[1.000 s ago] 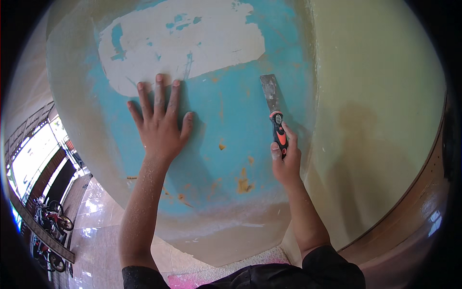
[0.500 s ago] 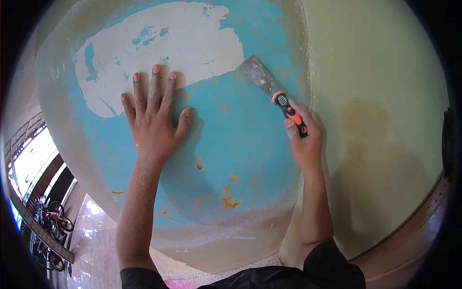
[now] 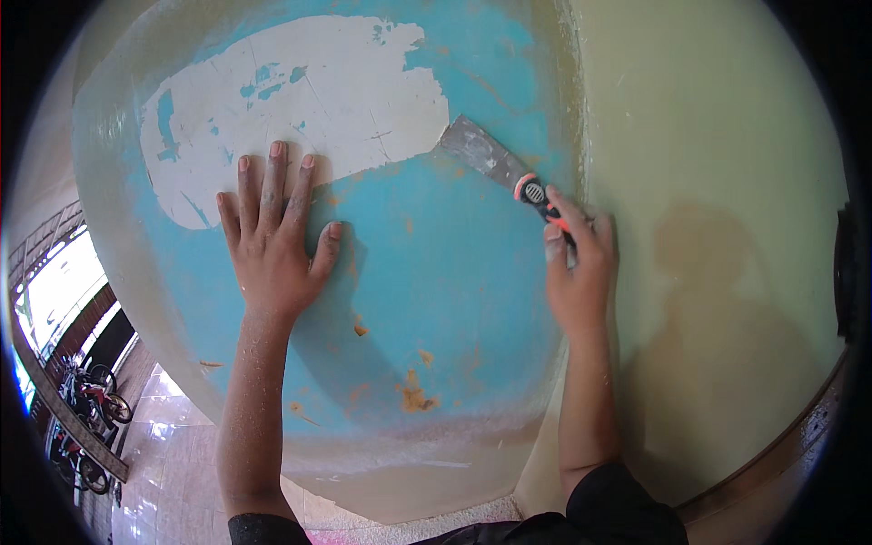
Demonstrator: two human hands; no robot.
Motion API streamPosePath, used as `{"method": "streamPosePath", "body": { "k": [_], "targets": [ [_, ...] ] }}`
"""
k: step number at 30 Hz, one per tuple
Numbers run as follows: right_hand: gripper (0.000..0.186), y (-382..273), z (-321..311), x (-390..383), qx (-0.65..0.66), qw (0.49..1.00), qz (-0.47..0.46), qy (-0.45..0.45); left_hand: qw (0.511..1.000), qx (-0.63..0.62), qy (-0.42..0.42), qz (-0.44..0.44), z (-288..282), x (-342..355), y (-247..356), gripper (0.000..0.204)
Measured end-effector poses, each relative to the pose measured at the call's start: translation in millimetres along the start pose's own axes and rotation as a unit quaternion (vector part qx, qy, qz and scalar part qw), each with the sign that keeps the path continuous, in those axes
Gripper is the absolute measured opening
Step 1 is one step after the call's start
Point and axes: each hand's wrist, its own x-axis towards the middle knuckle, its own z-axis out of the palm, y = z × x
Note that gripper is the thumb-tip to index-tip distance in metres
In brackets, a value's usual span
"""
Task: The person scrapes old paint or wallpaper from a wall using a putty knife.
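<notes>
Turquoise surface: a painted face point(image 3: 454, 272) fills the middle, browned round its margin, with ochre stains point(image 3: 414, 392) low down.
Dark sleeves: both point(image 3: 627, 504) lie nearest, bare forearms reaching up from them.
Right hand: fingers closed round the black-and-orange handle, thumb on its left side; this right hand point(image 3: 579, 263) would probably steer best with a firm but unclenched grip.
Left hand: fingers spread wide, laid against the surface with the tips over the pale area's lower part; the left hand point(image 3: 272, 259) seems well placed as a brace, well apart from the blade.
Scraper: tilted up and left, the scraper point(image 3: 495, 159) has its blade end at the right lower corner of the pale patch point(image 3: 318, 100). How hard it presses, I cannot tell. A low blade angle, full edge flat and short even strokes should avoid gouging.
Turquoise flecks: small islands point(image 3: 165, 118) inside the patch; likely worth lighter pressure.
Green wall: smooth, to the right point(image 3: 708, 118), bearing a shadow.
Far left: motorbikes point(image 3: 91, 404) beyond a shiny tiled floor point(image 3: 177, 463).
</notes>
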Motion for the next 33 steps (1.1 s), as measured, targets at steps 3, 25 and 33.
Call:
{"method": "streamPosePath", "body": {
  "k": [3, 25, 33],
  "targets": [
    [0.048, 2.1, 9.5, -16.0, 0.009, 0.998, -0.059, 0.022, 1.000, -0.002, 0.003, -0.010, -1.6, -0.7, 0.1, 0.067],
    [0.060, -33.7, 47.9, -69.0, 0.138, 0.979, 0.005, -0.147, 0.999, 0.015, 0.000, -0.047, 2.1, -4.5, 2.4, 0.063],
    [0.064, -40.6, 56.9, -44.0, 0.140, 0.983, -0.032, -0.112, 0.999, 0.021, -0.001, -0.049, -0.1, -2.9, 1.9, 0.063]
  ]
}}
